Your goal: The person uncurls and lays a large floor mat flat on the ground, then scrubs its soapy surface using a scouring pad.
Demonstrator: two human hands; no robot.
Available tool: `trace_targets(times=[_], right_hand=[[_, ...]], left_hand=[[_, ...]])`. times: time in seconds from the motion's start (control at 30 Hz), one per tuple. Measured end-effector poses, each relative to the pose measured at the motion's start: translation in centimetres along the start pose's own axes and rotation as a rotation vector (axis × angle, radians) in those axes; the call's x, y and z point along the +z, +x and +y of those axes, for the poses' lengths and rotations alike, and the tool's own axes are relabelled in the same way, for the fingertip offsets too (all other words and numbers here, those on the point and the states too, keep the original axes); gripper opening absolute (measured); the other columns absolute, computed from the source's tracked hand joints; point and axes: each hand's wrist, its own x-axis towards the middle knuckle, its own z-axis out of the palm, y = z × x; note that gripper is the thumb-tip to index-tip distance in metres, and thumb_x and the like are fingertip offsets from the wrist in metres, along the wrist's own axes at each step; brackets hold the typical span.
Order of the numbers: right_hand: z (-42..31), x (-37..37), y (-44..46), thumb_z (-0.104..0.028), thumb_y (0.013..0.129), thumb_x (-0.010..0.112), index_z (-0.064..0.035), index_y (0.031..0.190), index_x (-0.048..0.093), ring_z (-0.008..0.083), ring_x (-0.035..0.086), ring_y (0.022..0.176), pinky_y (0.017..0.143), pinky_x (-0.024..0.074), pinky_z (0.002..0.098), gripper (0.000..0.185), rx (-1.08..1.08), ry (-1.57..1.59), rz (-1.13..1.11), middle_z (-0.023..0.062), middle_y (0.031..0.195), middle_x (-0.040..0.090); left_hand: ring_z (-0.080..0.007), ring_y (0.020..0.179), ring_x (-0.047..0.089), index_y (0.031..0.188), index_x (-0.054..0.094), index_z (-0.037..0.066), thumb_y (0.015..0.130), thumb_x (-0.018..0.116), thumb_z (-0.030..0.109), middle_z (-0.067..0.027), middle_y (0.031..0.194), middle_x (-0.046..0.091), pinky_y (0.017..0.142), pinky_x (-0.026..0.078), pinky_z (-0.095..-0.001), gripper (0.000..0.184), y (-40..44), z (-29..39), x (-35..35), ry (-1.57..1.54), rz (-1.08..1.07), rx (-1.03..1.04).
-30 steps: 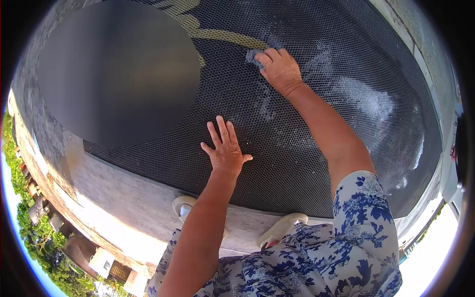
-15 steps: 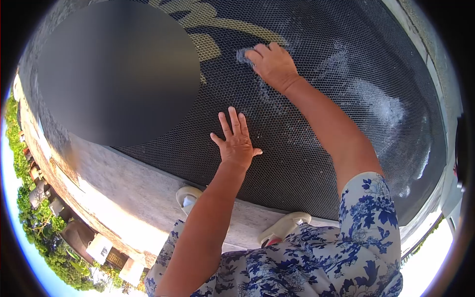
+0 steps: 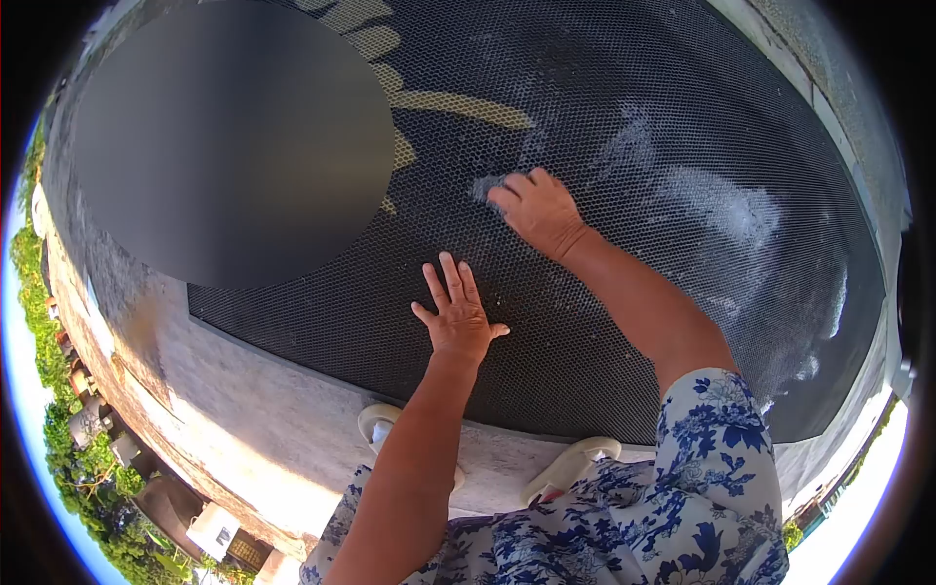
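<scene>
A dark, honeycomb-textured mat point(image 3: 575, 341) with a pale yellow pattern point(image 3: 468, 107) lies on the ground before me. My left hand point(image 3: 458, 322) rests palm down on it, fingers spread, holding nothing. Farther out and to the right, my right hand point(image 3: 536, 210) is curled down against the mat. A greyish scouring pad point(image 3: 483, 188) pokes out past its fingertips; the rest is hidden under the hand. Whitish smears, foam or powder, mark the mat to the right, the largest being a white patch point(image 3: 736, 210).
Pale concrete ground point(image 3: 263, 356) borders the mat's near edge. My light-coloured shoes point(image 3: 575, 463) stand along that edge. A large blurred disc point(image 3: 234, 146) hides the mat's left part. Plants point(image 3: 88, 478) and small structures show at the lower left.
The right hand, with the scouring pad, has slid toward my body across the mat. My left hand stays flat on the mat. The view has shifted slightly.
</scene>
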Motion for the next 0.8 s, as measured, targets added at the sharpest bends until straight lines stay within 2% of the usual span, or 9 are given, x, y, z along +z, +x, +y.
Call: trace_targets(times=[0.17, 0.2, 0.27, 0.33, 0.4, 0.5, 0.6, 0.77, 0.8], right_hand=[[16.1, -5.7, -1.5, -0.018, 0.087, 0.063, -0.0157, 0.122, 0.052, 0.0318, 0.056, 0.103, 0.082, 0.0538, 0.0412, 0.037, 1.024, -0.322, -0.007, 0.0088, 0.118, 0.054], [16.4, -6.5, -1.5, -0.018, 0.087, 0.063, -0.0157, 0.122, 0.052, 0.0318, 0.056, 0.103, 0.082, 0.0538, 0.0412, 0.037, 1.016, -0.341, 0.009, 0.0088, 0.118, 0.054], [16.2, -7.5, -2.4, -0.019, 0.089, 0.061, -0.0148, 0.126, 0.050, 0.0308, 0.054, 0.105, 0.087, 0.0519, 0.0400, 0.039, 1.400, -0.178, 0.138, 0.0095, 0.121, 0.052], [11.5, -5.5, -1.3, -0.018, 0.086, 0.062, -0.0137, 0.120, 0.055, 0.0320, 0.053, 0.107, 0.089, 0.0503, 0.0409, 0.035, 1.015, -0.138, -0.004, 0.0098, 0.117, 0.055], [3.4, -3.3, -0.8, -0.014, 0.077, 0.069, -0.0151, 0.110, 0.057, 0.0317, 0.054, 0.094, 0.084, 0.0489, 0.0406, 0.035, 0.553, -0.041, -0.039, 0.0092, 0.102, 0.055], [-6.4, -0.7, -4.3, -0.016, 0.070, 0.074, -0.0190, 0.102, 0.063, 0.0230, 0.054, 0.087, 0.077, 0.0514, 0.0366, 0.033, 0.178, 0.064, -0.116, 0.0016, 0.092, 0.055], [-5.2, -1.9, -8.3, -0.017, 0.076, 0.066, -0.0169, 0.103, 0.061, 0.0238, 0.054, 0.083, 0.072, 0.0512, 0.0382, 0.027, -0.012, 0.113, -0.016, 0.0010, 0.096, 0.056], [11.7, -6.3, -15.4, -0.010, 0.078, 0.066, -0.0129, 0.113, 0.055, 0.0330, 0.055, 0.092, 0.082, 0.0490, 0.0418, 0.037, 0.902, -0.324, 0.019, 0.0109, 0.113, 0.055], [11.7, -7.1, -14.9, -0.010, 0.078, 0.066, -0.0129, 0.113, 0.055, 0.0330, 0.055, 0.092, 0.082, 0.0490, 0.0418, 0.037, 0.896, -0.324, 0.030, 0.0109, 0.113, 0.055]], left_hand=[[-0.0420, 0.143, -0.014, 0.151, 0.001, 0.003, 0.071, 0.071, 0.062, -0.0188, 0.156, -0.017, 0.105, 0.026, -0.0689, 0.122, 0.1, 0.0, -0.4, -0.004, 0.029, 0.014], [-0.0424, 0.143, -0.014, 0.151, 0.001, 0.002, 0.071, 0.071, 0.062, -0.0193, 0.156, -0.018, 0.105, 0.026, -0.0690, 0.122, 0.1, 0.0, -0.4, 0.003, 0.020, 0.009], [-0.0430, 0.142, -0.014, 0.151, 0.002, 0.002, 0.070, 0.070, 0.063, -0.0200, 0.155, -0.019, 0.104, 0.026, -0.0689, 0.122, -0.2, -0.1, 0.1, -0.001, 0.017, 0.017], [-0.0428, 0.142, -0.014, 0.151, 0.002, 0.002, 0.070, 0.071, 0.063, -0.0196, 0.155, -0.019, 0.104, 0.026, -0.0689, 0.122, -0.2, 0.0, 0.0, 0.004, 0.020, 0.016], [-0.0422, 0.143, -0.015, 0.151, 0.002, 0.002, 0.069, 0.072, 0.064, -0.0188, 0.156, -0.019, 0.104, 0.026, -0.0686, 0.124, -0.2, 0.0, 0.1, 0.016, 0.018, 0.001], [-0.0444, 0.142, -0.014, 0.151, 0.003, 0.003, 0.070, 0.068, 0.066, -0.0192, 0.156, -0.019, 0.103, 0.027, -0.0701, 0.121, -0.5, 0.0, -0.3, 0.040, 0.008, 0.013], [-0.0440, 0.142, -0.015, 0.151, 0.002, 0.003, 0.071, 0.068, 0.066, -0.0195, 0.156, -0.018, 0.103, 0.026, -0.0693, 0.122, -0.2, 0.2, -0.3, 0.037, 0.000, -0.002], [-0.0447, 0.142, -0.014, 0.151, 0.001, 0.001, 0.072, 0.068, 0.065, -0.0213, 0.155, -0.017, 0.104, 0.025, -0.0692, 0.122, -0.3, -0.2, -0.5, 0.017, 0.007, 0.015], [-0.0448, 0.142, -0.014, 0.151, 0.001, 0.001, 0.072, 0.068, 0.065, -0.0217, 0.155, -0.017, 0.104, 0.026, -0.0693, 0.121, -0.3, -0.3, -0.6, 0.024, 0.007, 0.022]])
